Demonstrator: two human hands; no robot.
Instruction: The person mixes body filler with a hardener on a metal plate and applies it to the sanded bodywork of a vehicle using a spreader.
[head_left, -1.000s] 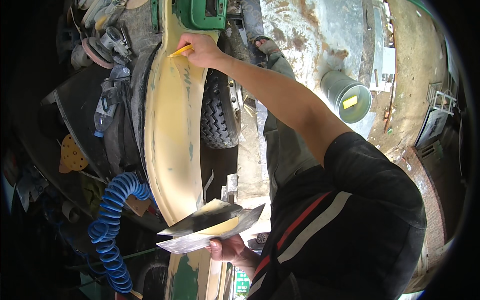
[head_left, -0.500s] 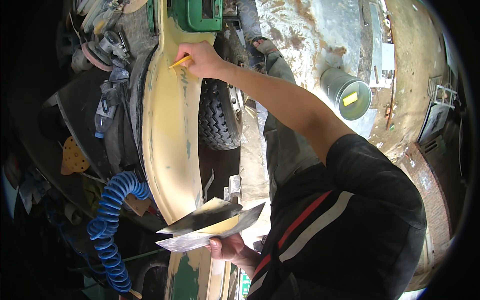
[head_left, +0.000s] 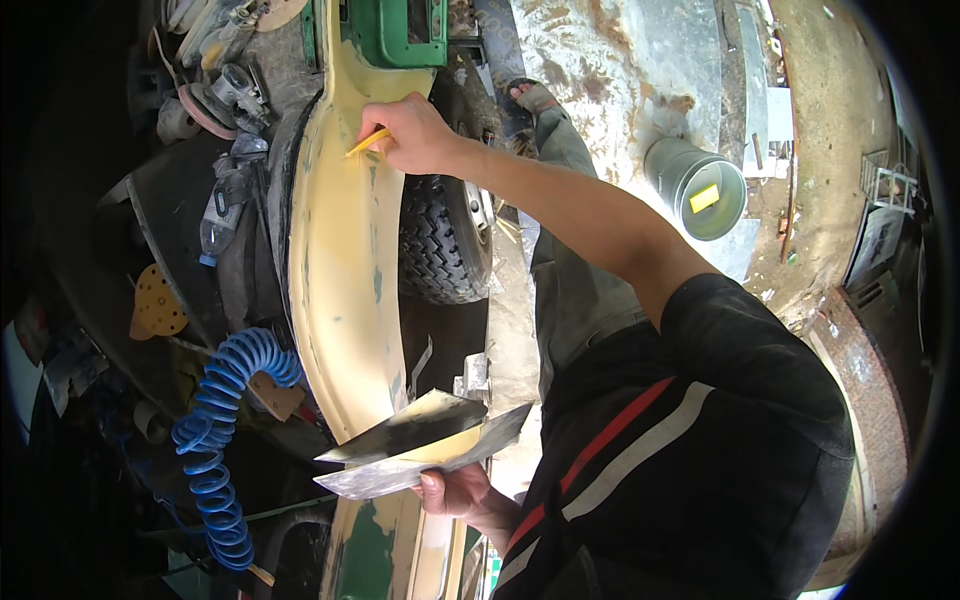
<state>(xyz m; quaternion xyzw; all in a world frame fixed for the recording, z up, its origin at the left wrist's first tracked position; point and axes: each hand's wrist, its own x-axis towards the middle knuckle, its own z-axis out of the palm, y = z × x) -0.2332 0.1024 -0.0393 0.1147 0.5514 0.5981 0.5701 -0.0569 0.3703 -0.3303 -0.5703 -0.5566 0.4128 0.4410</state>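
My right hand (head_left: pixel 412 130) is closed on a yellow spreader (head_left: pixel 370 142), a flat filler tool. Its edge meets the upper part of a curved vehicle fender (head_left: pixel 345 270), coated in pale yellow filler with a few greenish marks. Lower down, my left hand (head_left: pixel 455 494) grips a grey metal plate (head_left: pixel 365 479) from below, thumb on its near edge. Yellow filler (head_left: pixel 455 443) lies on that plate. A second, dark plate (head_left: pixel 395 432), with filler at its corner, sits tilted above it; whether they are joined, I cannot tell.
A treaded tyre (head_left: pixel 445 240) stands beside the fender. Left of it lie a coiled blue hose (head_left: pixel 210 440), a plastic bottle (head_left: pixel 218 228), a round sanding disc (head_left: pixel 162 300) and a sander (head_left: pixel 215 105). A metal bucket (head_left: pixel 690 190) is on the floor to the right.
My right hand and the spreader have shifted slightly down and right along the fender. Fewer greenish marks show beside it. My left hand holds the plates almost unmoved; the view has shifted a little.
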